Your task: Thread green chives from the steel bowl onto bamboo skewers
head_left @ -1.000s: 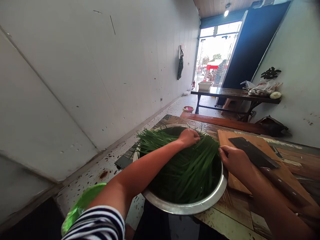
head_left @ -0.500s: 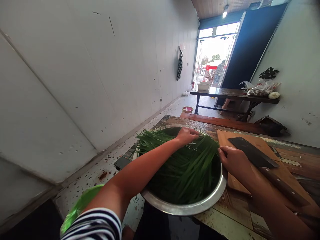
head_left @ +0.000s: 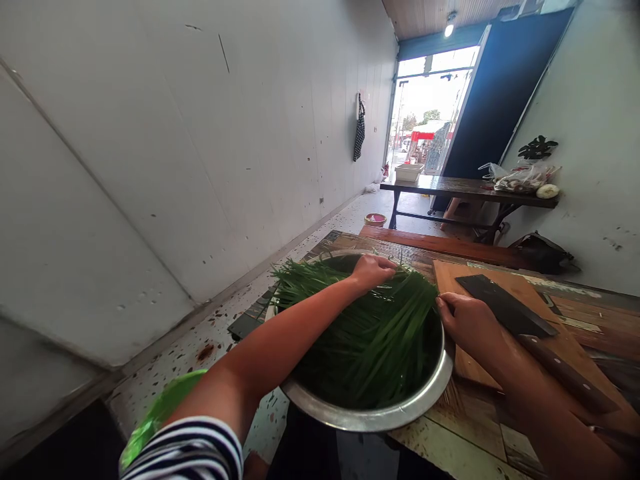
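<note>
While leaves (head_left: 393, 337) lie beneath left hand (head_left: 373, 272) | right hand (head_left: 467, 319) at their edge

Below the left hand (head_left: 373, 271), a round silver metal bowl (head_left: 370, 420) shows a smooth, glossy rim; its long, thin green leaves (head_left: 395, 327) shine wetly. Beside the right hand (head_left: 469, 319) are a dark matt metal cleaver blade (head_left: 505, 305), its smooth brown wooden handle (head_left: 570, 373), a flat tan wooden board (head_left: 475, 363) and a worn, multicoloured plank bench (head_left: 470, 421).

Green leaves (head_left: 400, 333) in metal bowl (head_left: 370, 421)
</note>
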### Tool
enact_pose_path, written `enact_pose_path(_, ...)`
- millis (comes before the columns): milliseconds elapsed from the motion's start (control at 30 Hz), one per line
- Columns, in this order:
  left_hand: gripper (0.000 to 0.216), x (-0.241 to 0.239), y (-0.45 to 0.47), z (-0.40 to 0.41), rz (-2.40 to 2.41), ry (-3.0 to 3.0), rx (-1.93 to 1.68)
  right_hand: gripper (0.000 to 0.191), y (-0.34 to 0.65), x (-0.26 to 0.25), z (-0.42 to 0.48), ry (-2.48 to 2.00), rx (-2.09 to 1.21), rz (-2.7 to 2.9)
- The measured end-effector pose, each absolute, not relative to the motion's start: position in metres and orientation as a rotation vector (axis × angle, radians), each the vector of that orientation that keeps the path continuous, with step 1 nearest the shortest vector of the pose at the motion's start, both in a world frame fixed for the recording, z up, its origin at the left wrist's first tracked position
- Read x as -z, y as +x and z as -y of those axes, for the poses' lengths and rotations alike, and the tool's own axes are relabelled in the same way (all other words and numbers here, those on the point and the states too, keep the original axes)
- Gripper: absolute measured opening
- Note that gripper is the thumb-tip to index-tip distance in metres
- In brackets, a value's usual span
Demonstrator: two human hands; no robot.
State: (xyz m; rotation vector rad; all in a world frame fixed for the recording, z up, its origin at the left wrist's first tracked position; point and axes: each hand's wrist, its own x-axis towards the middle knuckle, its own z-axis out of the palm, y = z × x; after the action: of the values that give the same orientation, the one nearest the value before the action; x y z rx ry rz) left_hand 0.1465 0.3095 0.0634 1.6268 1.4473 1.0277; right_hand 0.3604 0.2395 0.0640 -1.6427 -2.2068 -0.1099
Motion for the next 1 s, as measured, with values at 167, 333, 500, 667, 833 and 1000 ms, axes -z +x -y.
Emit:
enact_pose_path(167, 0.029, -0.065, 0.147, -0.309, -1.44, 1.622, -1.006, 0.033, 0.36, -0.064, -0.239, -1.649, 0.114, 2.218)
enact_pose_path(333, 0.028, -0.068, 0.147, -0.307, -1.473, 1.673, -0.999, 0.033, 0.359, -0.065, -0.238, -1.663, 0.118, 2.222)
enact_pose_path(500, 0.028, -0.068, 0.146, -0.306, -1.496, 1.755, -1.022, 0.033, 0.359, -0.066, -0.238, -1.687, 0.125, 2.232)
enact_pose_path(667, 0.024, -0.07, 0.152, -0.302, -1.429, 1.856, -0.959, 0.034, 0.359, -0.065, -0.239, -1.675, 0.099, 2.225)
enact_pose_path(833, 0.034, -0.085, 0.149, -0.297, -1.297, 2.072, -0.637, 0.034, 0.36, -0.068, -0.239, -1.695, 0.076, 2.209)
enact_pose_path(1000, 0.026, -0.08, 0.139, -0.309, -1.643, 2.217, -0.572, 0.034, 0.359, -0.068, -0.238, -1.704, 0.103, 2.24)
